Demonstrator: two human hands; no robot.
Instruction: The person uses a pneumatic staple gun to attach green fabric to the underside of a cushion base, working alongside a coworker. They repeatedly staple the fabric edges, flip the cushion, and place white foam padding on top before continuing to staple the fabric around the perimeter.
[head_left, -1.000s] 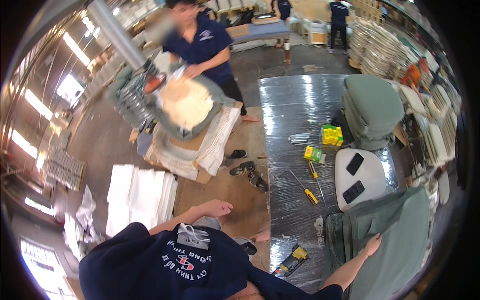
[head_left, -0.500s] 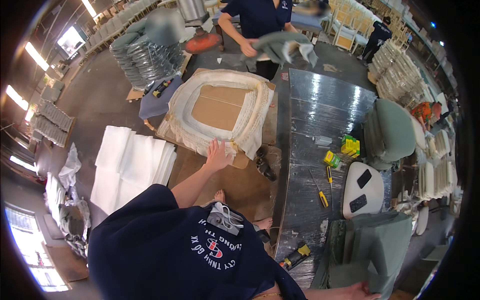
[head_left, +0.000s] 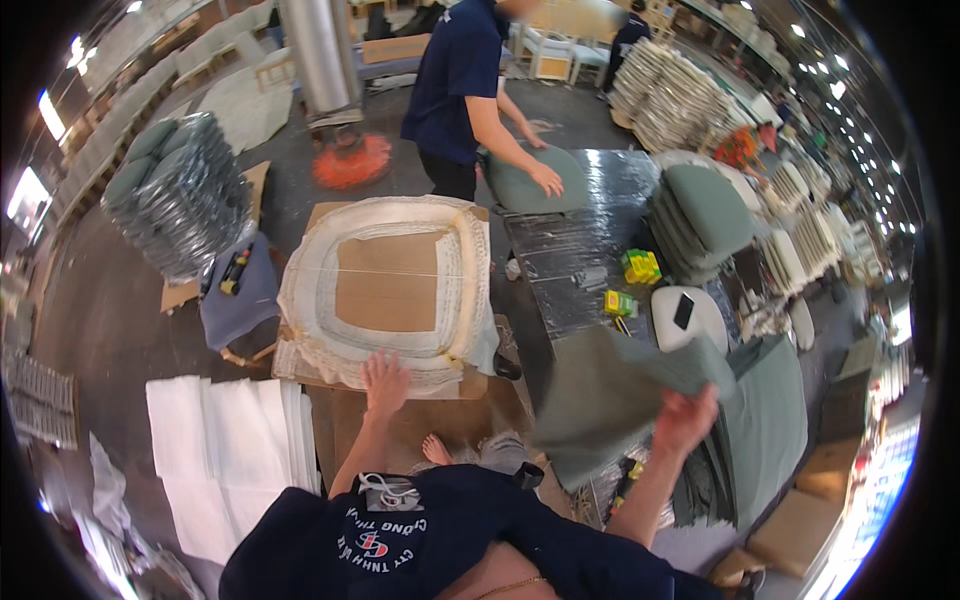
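Observation:
My left hand (head_left: pixel 386 382) lies with fingers spread on the near edge of a layered stack of white fabric (head_left: pixel 308 275). That stack forms a rounded square ring, with brown cardboard (head_left: pixel 388 290) showing through its middle. In my right hand (head_left: pixel 686 418) a grey-green fabric sheet (head_left: pixel 600 385) is gripped by its edge. The sheet hangs out to the left over the dark table and hides part of it. Right beside that hand, a pile of similar grey-green fabric (head_left: pixel 768 425) drapes over the table's near end.
Across the dark wrapped table (head_left: pixel 545 265), a co-worker's hands touch a green seat cushion (head_left: pixel 540 192). Stacked green cushions (head_left: pixel 705 215), yellow-green boxes (head_left: pixel 640 266) and a pale seat pad (head_left: pixel 675 325) with a phone stand on the right. White sheets (head_left: pixel 230 450) lie at left.
My right hand has lifted a grey-green sheet from the pile and swung it leftward. My left hand stays on the white stack. The co-worker has put a green piece onto the table.

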